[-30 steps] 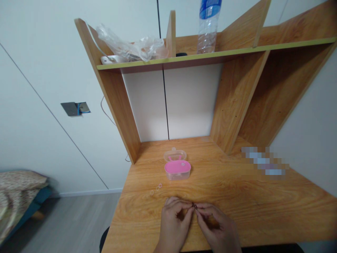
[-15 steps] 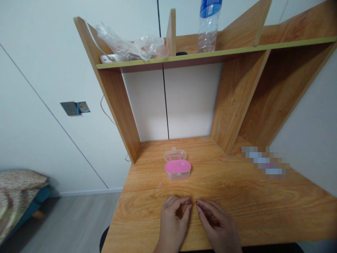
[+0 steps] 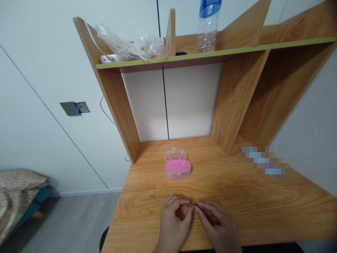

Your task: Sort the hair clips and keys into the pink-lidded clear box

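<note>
My left hand (image 3: 175,219) is closed in a pinch at the front of the desk, with a thin dark band (image 3: 188,205) between thumb and fingertip. Facing it, my right hand (image 3: 217,221) pinches a small dark loop (image 3: 196,204). The fingertips of both hands almost meet; whether the two dark pieces are joined I cannot tell. Beyond the hands stands a small clear plastic box (image 3: 178,174) with a pink inner cover (image 3: 177,165). Its transparent lid (image 3: 174,154) is flipped back behind it. Left of the hands lie several small pale rings (image 3: 157,188).
The wooden desk (image 3: 250,203) carries a shelf unit (image 3: 126,116) along its back. A plastic bottle (image 3: 207,31) and a crumpled clear bag (image 3: 142,47) sit on the upper shelf. A blurred-out item (image 3: 263,161) lies at the right. A bed (image 3: 21,196) stands far left.
My right hand's fingertips have shifted slightly left toward the left hand, narrowing the gap between them. The box and pale rings have stayed in place.
</note>
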Motion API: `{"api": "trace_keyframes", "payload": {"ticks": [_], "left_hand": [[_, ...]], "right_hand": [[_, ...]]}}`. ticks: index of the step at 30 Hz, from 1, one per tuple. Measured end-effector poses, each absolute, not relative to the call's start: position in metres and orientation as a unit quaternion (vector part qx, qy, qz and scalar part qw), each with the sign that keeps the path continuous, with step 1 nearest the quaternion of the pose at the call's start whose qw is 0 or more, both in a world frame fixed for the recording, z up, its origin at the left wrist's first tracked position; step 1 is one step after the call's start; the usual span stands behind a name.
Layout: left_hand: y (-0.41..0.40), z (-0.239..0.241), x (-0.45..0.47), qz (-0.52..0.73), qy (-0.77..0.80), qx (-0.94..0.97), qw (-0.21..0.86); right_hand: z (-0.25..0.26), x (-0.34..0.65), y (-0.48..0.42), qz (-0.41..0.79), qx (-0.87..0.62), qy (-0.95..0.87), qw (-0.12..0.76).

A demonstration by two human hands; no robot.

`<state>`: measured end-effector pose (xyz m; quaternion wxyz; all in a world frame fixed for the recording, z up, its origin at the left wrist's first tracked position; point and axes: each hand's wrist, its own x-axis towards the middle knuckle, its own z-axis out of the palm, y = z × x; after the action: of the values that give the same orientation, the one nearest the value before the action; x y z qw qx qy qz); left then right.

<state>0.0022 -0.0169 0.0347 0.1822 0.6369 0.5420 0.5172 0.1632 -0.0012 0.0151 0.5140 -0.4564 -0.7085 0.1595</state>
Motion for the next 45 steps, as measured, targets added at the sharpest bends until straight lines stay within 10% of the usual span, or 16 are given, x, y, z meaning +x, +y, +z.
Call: {"api": "trace_keyframes", "payload": {"ticks": [45], "left_hand": [[-0.015, 0.019, 0.000, 0.498, 0.503, 0.698, 0.104]], "right_hand": [[0.013, 0.164, 0.001, 0.196, -0.447, -0.724, 0.487]]}}
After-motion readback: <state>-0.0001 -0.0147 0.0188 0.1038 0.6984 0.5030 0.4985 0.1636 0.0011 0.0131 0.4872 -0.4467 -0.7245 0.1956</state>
